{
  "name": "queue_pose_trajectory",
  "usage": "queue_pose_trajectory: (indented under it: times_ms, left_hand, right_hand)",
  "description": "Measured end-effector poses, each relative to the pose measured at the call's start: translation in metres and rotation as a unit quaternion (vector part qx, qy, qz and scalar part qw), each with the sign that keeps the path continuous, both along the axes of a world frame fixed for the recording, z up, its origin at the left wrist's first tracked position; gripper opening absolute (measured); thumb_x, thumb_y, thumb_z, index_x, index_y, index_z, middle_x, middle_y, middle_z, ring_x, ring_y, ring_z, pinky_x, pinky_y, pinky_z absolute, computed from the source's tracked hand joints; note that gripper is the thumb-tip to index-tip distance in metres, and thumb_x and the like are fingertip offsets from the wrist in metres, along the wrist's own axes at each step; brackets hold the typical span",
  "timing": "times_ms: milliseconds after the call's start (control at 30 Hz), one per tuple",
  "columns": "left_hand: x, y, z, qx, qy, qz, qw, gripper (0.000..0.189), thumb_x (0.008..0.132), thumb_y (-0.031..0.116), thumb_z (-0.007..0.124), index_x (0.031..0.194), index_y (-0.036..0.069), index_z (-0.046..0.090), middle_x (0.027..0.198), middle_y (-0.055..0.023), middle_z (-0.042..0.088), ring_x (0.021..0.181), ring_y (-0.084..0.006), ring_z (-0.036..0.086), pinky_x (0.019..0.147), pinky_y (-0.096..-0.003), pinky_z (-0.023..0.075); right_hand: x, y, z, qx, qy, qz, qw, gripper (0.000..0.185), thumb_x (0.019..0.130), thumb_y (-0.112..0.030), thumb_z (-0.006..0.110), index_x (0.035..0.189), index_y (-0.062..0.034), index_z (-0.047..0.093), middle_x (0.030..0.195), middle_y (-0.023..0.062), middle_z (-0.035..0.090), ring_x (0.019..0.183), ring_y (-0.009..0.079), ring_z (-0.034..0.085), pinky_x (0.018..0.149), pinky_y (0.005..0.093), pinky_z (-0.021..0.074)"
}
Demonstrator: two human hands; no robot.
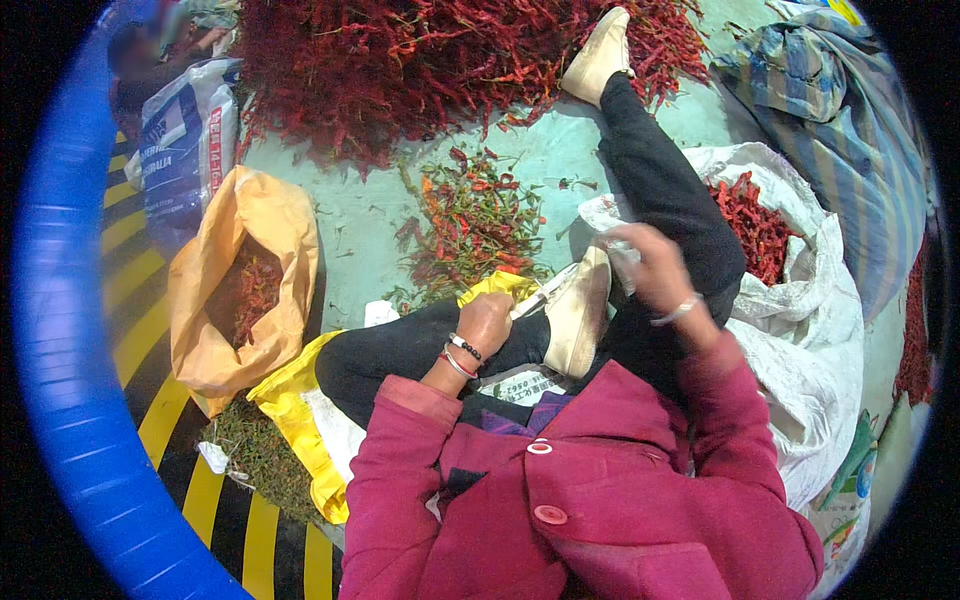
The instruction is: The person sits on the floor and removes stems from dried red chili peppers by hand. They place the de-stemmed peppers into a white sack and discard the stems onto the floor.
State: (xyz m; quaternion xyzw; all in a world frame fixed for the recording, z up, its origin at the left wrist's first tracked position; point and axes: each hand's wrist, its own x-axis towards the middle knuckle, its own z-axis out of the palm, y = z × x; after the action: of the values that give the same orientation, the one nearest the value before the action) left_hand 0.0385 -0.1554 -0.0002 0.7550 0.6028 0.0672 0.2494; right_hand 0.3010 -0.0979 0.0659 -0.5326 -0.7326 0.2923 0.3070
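Note:
My left hand (484, 324) is closed around a narrow pale implement (541, 294), which looks like scissors and points up towards my bent foot's cream shoe (576, 322). To the right, my right hand (654, 262) is motion-blurred above my dark trouser leg; whether its fingers hold anything cannot be made out. Just beyond my hands lies a loose pile of green stems and red chilli pieces (480, 225). Against my right leg stands a white woven sack (814, 322), with dried red chillies (752, 225) inside its open mouth.
A large heap of dried red chillies (397, 67) spreads across the far side, my other shoe (600, 60) against it. An orange sack (292, 217) with chilli bits stands left. Also around are a blue-striped cloth bundle (862, 157), a printed bag (180, 142) and a partly visible person (139, 82).

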Motion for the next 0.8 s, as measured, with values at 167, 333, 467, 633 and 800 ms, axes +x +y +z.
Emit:
queue_pose_trajectory:
  times_ms: [167, 333, 467, 633, 800]
  left_hand:
    - [-0.012, -0.002, -0.003, -0.049, -0.085, -0.051, 0.994, 0.012, 0.073, 0.012, 0.053, 0.079, 0.006, 0.061, 0.076, -0.0139, 0.060, 0.075, -0.0311, 0.057, 0.066, -0.0385, 0.0454]
    - [-0.009, -0.006, 0.002, -0.042, -0.082, -0.033, 0.995, 0.014, 0.071, 0.013, 0.060, 0.084, 0.007, 0.060, 0.081, -0.0123, 0.060, 0.078, -0.0303, 0.057, 0.067, -0.0379, 0.0452]
    - [-0.014, -0.012, 0.008, 0.083, -0.068, -0.051, 0.993, 0.015, 0.068, 0.008, 0.058, 0.083, 0.007, 0.059, 0.074, -0.0103, 0.055, 0.075, -0.0294, 0.054, 0.066, -0.0374, 0.0435]
    - [-0.022, -0.012, -0.001, 0.134, -0.025, -0.084, 0.987, 0.005, 0.067, 0.003, 0.050, 0.070, 0.006, 0.053, 0.068, -0.0098, 0.051, 0.070, -0.0276, 0.054, 0.063, -0.0371, 0.0432]
    - [-0.022, -0.013, -0.008, 0.150, -0.020, -0.084, 0.985, 0.003, 0.067, 0.007, 0.050, 0.065, 0.006, 0.051, 0.064, -0.0094, 0.052, 0.066, -0.0261, 0.054, 0.058, -0.0365, 0.0442]
  right_hand:
    - [-0.098, 0.015, -0.060, 0.030, -0.223, 0.203, 0.953, 0.015, 0.070, -0.011, 0.054, 0.084, -0.0095, 0.058, 0.085, 0.0087, 0.057, 0.084, 0.0265, 0.055, 0.073, 0.0377, 0.0414]
    - [-0.135, 0.036, -0.110, -0.018, -0.288, 0.171, 0.942, 0.007, 0.071, -0.015, 0.054, 0.074, -0.0097, 0.058, 0.076, 0.0107, 0.059, 0.077, 0.0256, 0.058, 0.068, 0.0394, 0.0439]
    - [-0.149, 0.056, -0.115, -0.077, -0.020, 0.114, 0.990, 0.018, 0.074, -0.021, 0.057, 0.084, -0.0064, 0.061, 0.076, 0.0166, 0.060, 0.074, 0.0314, 0.059, 0.066, 0.0385, 0.0459]
    - [-0.156, 0.073, -0.102, -0.050, 0.055, 0.047, 0.996, 0.031, 0.078, -0.024, 0.054, 0.104, -0.0058, 0.055, 0.091, 0.0187, 0.059, 0.083, 0.0350, 0.056, 0.073, 0.0398, 0.0444]
    - [-0.145, 0.061, -0.091, 0.088, -0.023, 0.086, 0.992, 0.021, 0.070, -0.010, 0.056, 0.091, -0.0107, 0.057, 0.089, 0.0112, 0.054, 0.083, 0.0301, 0.052, 0.070, 0.0387, 0.0420]
